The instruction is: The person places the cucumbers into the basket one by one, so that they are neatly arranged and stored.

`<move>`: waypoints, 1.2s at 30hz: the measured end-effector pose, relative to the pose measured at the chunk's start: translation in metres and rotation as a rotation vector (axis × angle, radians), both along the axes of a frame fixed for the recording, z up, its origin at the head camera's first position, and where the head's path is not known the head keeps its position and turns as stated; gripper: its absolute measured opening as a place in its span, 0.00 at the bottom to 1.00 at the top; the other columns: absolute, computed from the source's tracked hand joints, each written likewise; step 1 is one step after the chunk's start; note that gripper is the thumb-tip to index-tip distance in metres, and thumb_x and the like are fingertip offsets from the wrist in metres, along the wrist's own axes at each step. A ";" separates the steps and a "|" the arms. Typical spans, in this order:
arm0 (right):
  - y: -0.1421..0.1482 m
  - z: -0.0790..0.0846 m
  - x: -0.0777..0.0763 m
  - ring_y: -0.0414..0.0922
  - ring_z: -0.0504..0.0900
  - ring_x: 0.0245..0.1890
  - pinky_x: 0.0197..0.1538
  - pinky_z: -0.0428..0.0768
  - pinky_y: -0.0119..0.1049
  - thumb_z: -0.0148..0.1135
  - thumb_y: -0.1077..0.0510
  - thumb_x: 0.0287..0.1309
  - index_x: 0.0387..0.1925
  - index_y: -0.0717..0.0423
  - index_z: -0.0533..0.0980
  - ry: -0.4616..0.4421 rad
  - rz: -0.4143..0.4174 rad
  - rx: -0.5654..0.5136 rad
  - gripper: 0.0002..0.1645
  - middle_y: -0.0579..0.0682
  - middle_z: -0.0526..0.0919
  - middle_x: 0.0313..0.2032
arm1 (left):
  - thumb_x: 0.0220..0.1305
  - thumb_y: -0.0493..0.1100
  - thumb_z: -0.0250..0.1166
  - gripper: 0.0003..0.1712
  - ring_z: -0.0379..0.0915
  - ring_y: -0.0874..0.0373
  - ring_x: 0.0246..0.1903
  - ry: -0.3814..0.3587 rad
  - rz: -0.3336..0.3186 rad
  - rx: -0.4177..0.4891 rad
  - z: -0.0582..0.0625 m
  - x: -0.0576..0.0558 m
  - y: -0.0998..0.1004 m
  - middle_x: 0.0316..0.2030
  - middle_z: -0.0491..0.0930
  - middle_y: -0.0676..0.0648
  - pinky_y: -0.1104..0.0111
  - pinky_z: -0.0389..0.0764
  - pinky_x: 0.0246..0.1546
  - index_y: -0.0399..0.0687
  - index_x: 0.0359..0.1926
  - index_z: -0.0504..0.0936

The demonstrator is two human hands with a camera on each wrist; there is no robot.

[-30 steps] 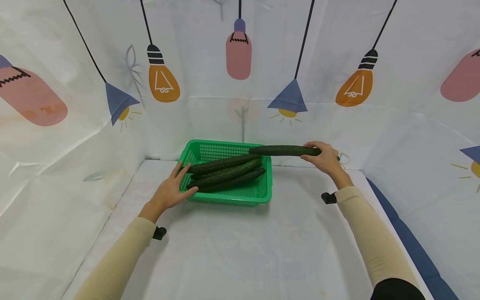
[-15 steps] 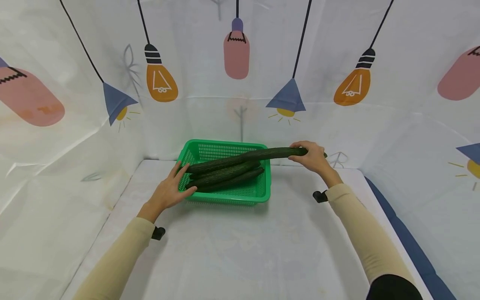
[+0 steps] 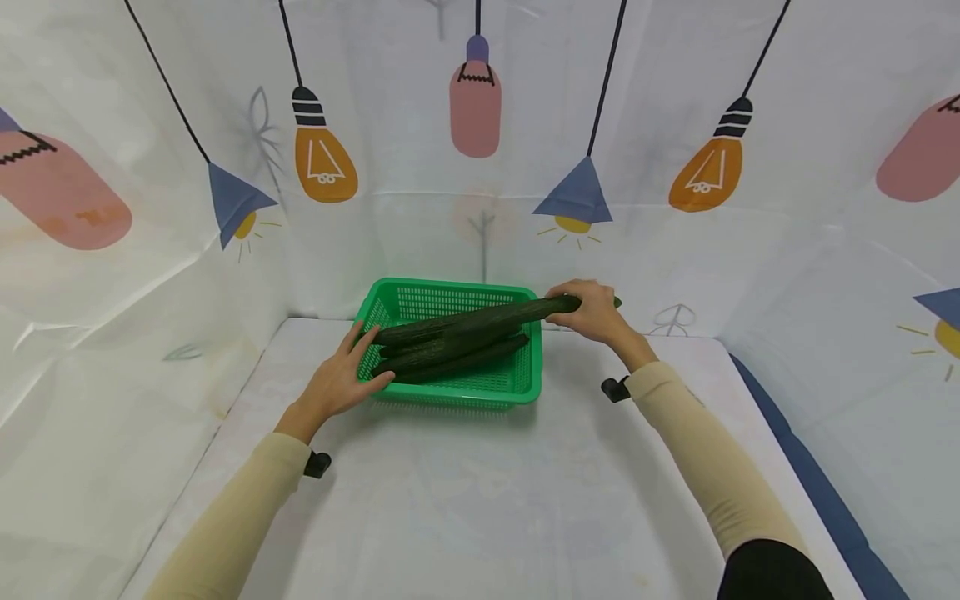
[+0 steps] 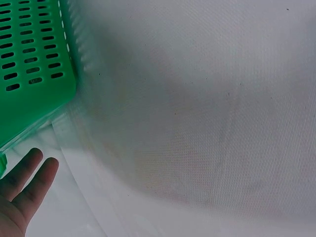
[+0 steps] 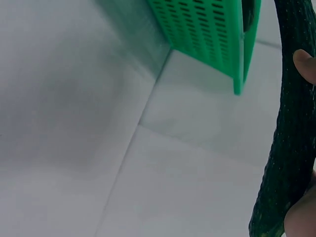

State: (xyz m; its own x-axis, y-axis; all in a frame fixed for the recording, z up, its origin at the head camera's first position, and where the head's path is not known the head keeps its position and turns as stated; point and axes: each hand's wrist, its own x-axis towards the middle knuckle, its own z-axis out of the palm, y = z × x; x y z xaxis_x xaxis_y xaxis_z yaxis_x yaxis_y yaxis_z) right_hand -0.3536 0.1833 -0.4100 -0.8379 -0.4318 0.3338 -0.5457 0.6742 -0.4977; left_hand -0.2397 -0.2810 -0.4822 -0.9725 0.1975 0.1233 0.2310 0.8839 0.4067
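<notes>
In the head view, a green plastic basket (image 3: 528,383) with slotted walls stands toward the back of the table. My right hand (image 3: 596,312) grips a long dark green cucumber (image 3: 517,313) near its right end. Its left part reaches over the basket's right rim and overlaps the other cucumbers (image 3: 457,363) lying inside. Thumb and fingers on the cucumber (image 5: 284,148) also show in the right wrist view. My left hand (image 3: 336,385) rests at the basket's left front corner with fingers spread and thumb over the front rim. Two straight fingers (image 4: 35,185) show beside the basket in the left wrist view.
A white cloth covers the table (image 3: 450,500). White sheets (image 3: 420,233) printed with lamps and bulbs hang close behind the basket and along both sides. Blue fabric (image 3: 817,483) runs past the table's right edge.
My right hand has moved left with the cucumber, bringing it from the basket's right side over the other cucumbers. The left hand and basket have stayed in place.
</notes>
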 end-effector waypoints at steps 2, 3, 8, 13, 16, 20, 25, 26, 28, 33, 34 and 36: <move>-0.007 0.000 0.001 0.59 0.79 0.57 0.60 0.61 0.66 0.80 0.54 0.52 0.51 0.50 0.86 -0.003 0.022 0.012 0.23 0.55 0.87 0.54 | 0.65 0.73 0.60 0.55 0.84 0.39 0.38 0.001 -0.001 0.001 0.000 0.000 0.000 0.82 0.43 0.38 0.49 0.81 0.34 0.59 0.83 0.48; -0.010 0.000 0.001 0.59 0.79 0.58 0.61 0.61 0.67 0.80 0.53 0.53 0.51 0.50 0.86 -0.009 0.034 0.021 0.23 0.54 0.87 0.54 | 0.65 0.73 0.60 0.55 0.84 0.38 0.39 0.002 0.000 0.001 0.001 0.000 0.000 0.82 0.43 0.39 0.48 0.81 0.35 0.61 0.84 0.48; -0.028 0.002 0.004 0.59 0.77 0.62 0.65 0.58 0.71 0.78 0.50 0.55 0.52 0.47 0.86 -0.053 0.072 0.073 0.22 0.53 0.86 0.56 | 0.65 0.73 0.60 0.55 0.84 0.38 0.40 0.007 -0.001 0.006 -0.001 -0.001 -0.001 0.82 0.43 0.39 0.48 0.81 0.35 0.60 0.83 0.48; -0.046 0.005 0.006 0.59 0.74 0.65 0.68 0.54 0.72 0.77 0.50 0.57 0.53 0.45 0.86 -0.100 0.113 0.111 0.22 0.53 0.85 0.58 | 0.65 0.73 0.60 0.55 0.84 0.38 0.40 0.009 -0.004 0.010 -0.002 -0.001 -0.002 0.82 0.43 0.39 0.47 0.81 0.36 0.62 0.84 0.47; -0.057 0.006 0.006 0.59 0.74 0.67 0.68 0.53 0.72 0.77 0.50 0.57 0.53 0.44 0.86 -0.113 0.144 0.130 0.21 0.52 0.85 0.59 | 0.65 0.73 0.60 0.55 0.84 0.37 0.41 0.010 -0.002 0.009 -0.002 -0.001 -0.002 0.82 0.43 0.39 0.46 0.82 0.37 0.62 0.84 0.47; -0.070 0.006 0.010 0.58 0.75 0.65 0.66 0.56 0.71 0.78 0.49 0.57 0.53 0.43 0.86 -0.112 0.185 0.166 0.21 0.49 0.85 0.58 | 0.65 0.73 0.60 0.55 0.84 0.37 0.41 0.010 0.000 0.010 -0.002 -0.001 -0.002 0.82 0.43 0.39 0.47 0.81 0.36 0.61 0.84 0.47; -0.079 0.006 0.011 0.57 0.75 0.64 0.65 0.57 0.69 0.77 0.49 0.57 0.53 0.44 0.86 -0.110 0.202 0.180 0.21 0.49 0.85 0.58 | 0.65 0.73 0.60 0.55 0.84 0.37 0.41 0.004 -0.002 0.008 -0.002 -0.001 -0.001 0.82 0.42 0.39 0.48 0.81 0.35 0.64 0.84 0.46; -0.080 0.006 0.011 0.57 0.75 0.64 0.65 0.57 0.69 0.77 0.49 0.57 0.53 0.43 0.85 -0.107 0.203 0.179 0.21 0.49 0.85 0.58 | 0.65 0.73 0.60 0.55 0.84 0.37 0.41 0.004 -0.002 0.009 -0.002 -0.001 -0.001 0.82 0.42 0.39 0.48 0.81 0.35 0.63 0.84 0.46; -0.084 0.006 0.011 0.57 0.76 0.63 0.65 0.57 0.69 0.77 0.49 0.58 0.53 0.43 0.85 -0.097 0.207 0.176 0.21 0.49 0.85 0.58 | 0.65 0.72 0.61 0.55 0.84 0.38 0.39 0.006 0.000 0.014 -0.002 -0.001 -0.001 0.82 0.43 0.39 0.49 0.81 0.34 0.62 0.84 0.47; -0.093 0.005 0.012 0.57 0.75 0.63 0.65 0.58 0.68 0.77 0.48 0.58 0.53 0.42 0.85 -0.072 0.199 0.179 0.21 0.48 0.84 0.57 | 0.65 0.72 0.61 0.55 0.84 0.38 0.39 0.010 -0.001 0.016 -0.003 -0.002 -0.001 0.83 0.43 0.40 0.49 0.81 0.34 0.62 0.84 0.47; -0.095 0.005 0.013 0.58 0.75 0.63 0.65 0.58 0.69 0.77 0.48 0.58 0.53 0.42 0.85 -0.070 0.196 0.183 0.21 0.49 0.84 0.58 | 0.65 0.72 0.61 0.55 0.84 0.38 0.39 0.010 -0.003 0.013 -0.004 -0.003 -0.002 0.83 0.42 0.40 0.49 0.81 0.34 0.62 0.84 0.47; -0.099 0.004 0.013 0.58 0.73 0.64 0.65 0.58 0.69 0.77 0.47 0.58 0.53 0.41 0.85 -0.072 0.188 0.191 0.21 0.49 0.83 0.59 | 0.65 0.72 0.61 0.55 0.84 0.38 0.40 0.010 -0.004 0.011 -0.005 -0.003 -0.002 0.83 0.42 0.40 0.49 0.81 0.34 0.61 0.84 0.47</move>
